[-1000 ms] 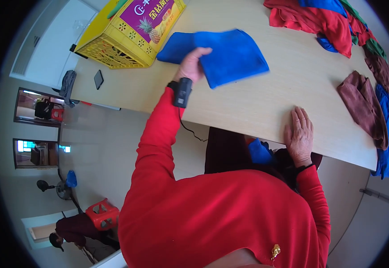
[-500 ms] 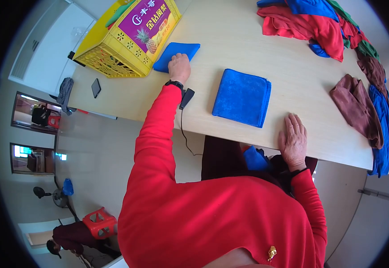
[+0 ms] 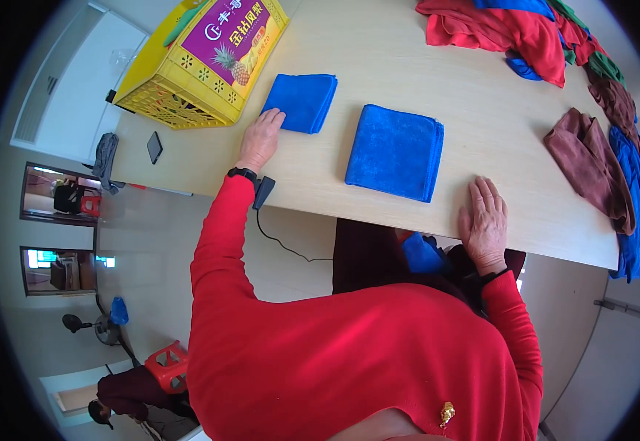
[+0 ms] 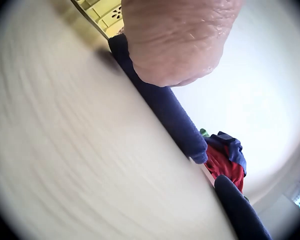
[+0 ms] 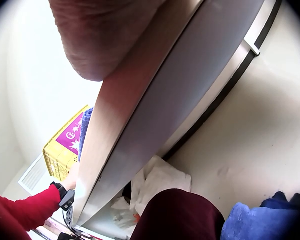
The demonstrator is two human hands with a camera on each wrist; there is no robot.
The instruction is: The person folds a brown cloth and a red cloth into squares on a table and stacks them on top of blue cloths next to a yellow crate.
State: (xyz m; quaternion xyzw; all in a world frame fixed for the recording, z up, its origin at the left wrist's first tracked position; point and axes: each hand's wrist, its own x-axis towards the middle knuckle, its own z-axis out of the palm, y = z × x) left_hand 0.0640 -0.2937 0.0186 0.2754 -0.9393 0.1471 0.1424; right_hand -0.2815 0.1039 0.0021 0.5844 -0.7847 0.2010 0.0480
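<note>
Two folded blue cloths lie on the table. The smaller cloth (image 3: 301, 103) sits beside the yellow crate, and my left hand (image 3: 260, 140) touches its near left corner with the fingertips. In the left wrist view the heel of that hand hangs over the thick folded edge of the cloth (image 4: 165, 112); its fingers are hidden there. The larger square cloth (image 3: 393, 153) lies between my two hands, touched by neither. My right hand (image 3: 485, 226) rests flat on the table's front edge, fingers straight, to the right of the larger cloth.
A yellow crate (image 3: 188, 81) with a pineapple label stands at the back left. Red, blue and green cloths (image 3: 496, 37) are heaped at the back right, with a brown cloth (image 3: 592, 169) along the right edge. A phone (image 3: 155, 147) lies far left. Another person (image 3: 129, 389) bends over behind.
The larger blue cloth went from my left hand onto the table. That hand then moved to the smaller cloth, which now lies turned and slightly further right. My right hand stayed put.
</note>
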